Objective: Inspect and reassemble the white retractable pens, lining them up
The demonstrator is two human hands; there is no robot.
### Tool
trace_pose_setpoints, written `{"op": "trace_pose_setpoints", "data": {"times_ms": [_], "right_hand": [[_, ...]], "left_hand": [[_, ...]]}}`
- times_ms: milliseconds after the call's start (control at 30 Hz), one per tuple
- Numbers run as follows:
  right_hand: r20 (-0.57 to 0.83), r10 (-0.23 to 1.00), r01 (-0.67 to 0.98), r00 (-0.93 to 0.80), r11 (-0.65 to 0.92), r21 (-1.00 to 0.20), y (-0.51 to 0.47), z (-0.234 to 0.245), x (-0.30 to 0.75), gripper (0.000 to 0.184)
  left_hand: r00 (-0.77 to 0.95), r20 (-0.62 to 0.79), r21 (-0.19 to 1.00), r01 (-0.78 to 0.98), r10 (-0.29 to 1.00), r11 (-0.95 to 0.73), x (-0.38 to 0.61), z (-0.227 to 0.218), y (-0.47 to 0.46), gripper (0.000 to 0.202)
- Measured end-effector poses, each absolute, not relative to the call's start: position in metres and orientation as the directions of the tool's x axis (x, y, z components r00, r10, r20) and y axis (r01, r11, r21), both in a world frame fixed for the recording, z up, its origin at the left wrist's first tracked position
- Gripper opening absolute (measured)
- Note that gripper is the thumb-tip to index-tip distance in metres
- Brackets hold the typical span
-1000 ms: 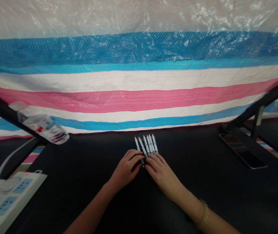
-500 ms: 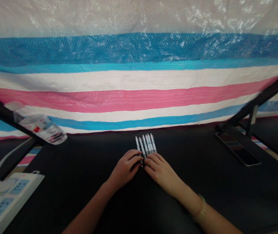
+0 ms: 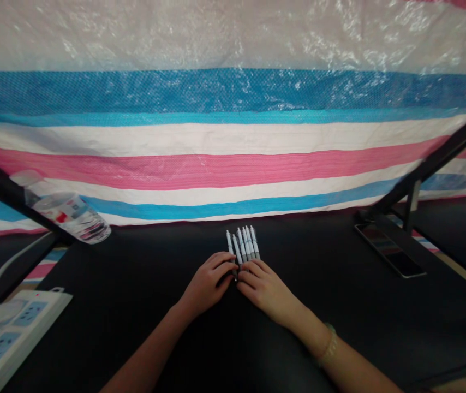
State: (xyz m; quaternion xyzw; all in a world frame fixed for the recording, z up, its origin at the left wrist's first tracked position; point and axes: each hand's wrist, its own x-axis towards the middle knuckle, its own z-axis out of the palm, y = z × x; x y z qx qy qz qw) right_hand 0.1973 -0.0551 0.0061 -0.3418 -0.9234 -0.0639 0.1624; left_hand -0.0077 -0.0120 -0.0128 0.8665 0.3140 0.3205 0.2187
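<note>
Several white pens with grey grips lie side by side on the black table, clickers pointing away from me. The leftmost pen is slightly apart from the others at its top, and the second pen sits a little lower than the rest. My left hand is closed at the lower part of the leftmost pen, thumb and fingers around it. From the right, my right hand curls its fingers over the lower ends of the other pens, hiding their tips. A beaded bracelet circles my right wrist.
A white power strip with a plugged-in cable lies at the left. A clear plastic bottle leans by the left black bar. A dark phone lies at the right near another bar. Striped sheeting hangs behind.
My right hand has shifted slightly left, and the pens on the right sit closer to the leftmost one. My left hand has barely moved. The view has turned slightly.
</note>
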Motion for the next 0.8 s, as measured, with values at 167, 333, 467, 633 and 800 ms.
{"op": "trace_pose_setpoints", "data": {"times_ms": [167,333,467,633,800], "right_hand": [[0.357,0.554,0.611,-0.752,0.789,0.064,-0.0578,0.0075,0.1969,0.006],[0.343,0.566,0.621,-0.750,0.781,0.068,-0.0587,0.0066,0.1948,0.005],[0.325,0.574,0.618,-0.752,0.785,0.043,-0.0589,0.0087,0.1947,0.005],[0.405,0.603,0.629,-0.687,0.773,-0.084,-0.0588,0.0114,0.1980,0.012],[0.637,0.699,0.555,-0.325,0.687,-0.470,-0.0621,0.0126,0.1993,0.018]], "left_hand": [[0.590,0.418,0.583,0.409,0.691,-0.702,-0.0075,-0.0121,-0.0123,0.032],[0.593,0.414,0.584,0.410,0.691,-0.701,-0.0075,-0.0101,-0.0126,0.032],[0.591,0.415,0.586,0.408,0.692,-0.700,-0.0072,-0.0095,-0.0131,0.033],[0.571,0.408,0.619,0.401,0.712,-0.676,-0.0074,-0.0086,-0.0134,0.033],[0.479,0.404,0.703,0.382,0.779,-0.599,-0.0085,-0.0056,-0.0123,0.034]]}}
